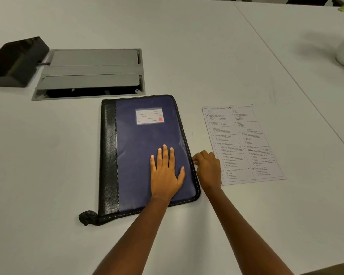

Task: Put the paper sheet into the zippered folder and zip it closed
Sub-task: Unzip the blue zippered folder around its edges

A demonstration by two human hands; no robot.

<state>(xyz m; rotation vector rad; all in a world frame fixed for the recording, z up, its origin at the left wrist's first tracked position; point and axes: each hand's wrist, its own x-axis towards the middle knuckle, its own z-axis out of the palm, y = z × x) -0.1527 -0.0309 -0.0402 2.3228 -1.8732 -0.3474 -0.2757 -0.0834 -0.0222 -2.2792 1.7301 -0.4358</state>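
The right hand [207, 167] is curling its fingers and pinching at the right-hand rim of the zippered folder [147, 135]; the zip pull itself is too small to make out. Just left of it, the left hand [165, 171] is lying flat on the blue cover with fingers straight and slightly spread, pressing near the folder's near right corner. The folder is lying closed on the white table [48, 155], its long axis running away from the person, black spine strip on the side far from the pinching hand, label [149, 115] toward the far end. The paper sheet [244, 143] is lying flat just right of the right hand, outside the folder, its long axis also running away and leaning slightly left. Beyond the folder, up and left, a grey cable hatch [91, 72] is sitting recessed in the table.
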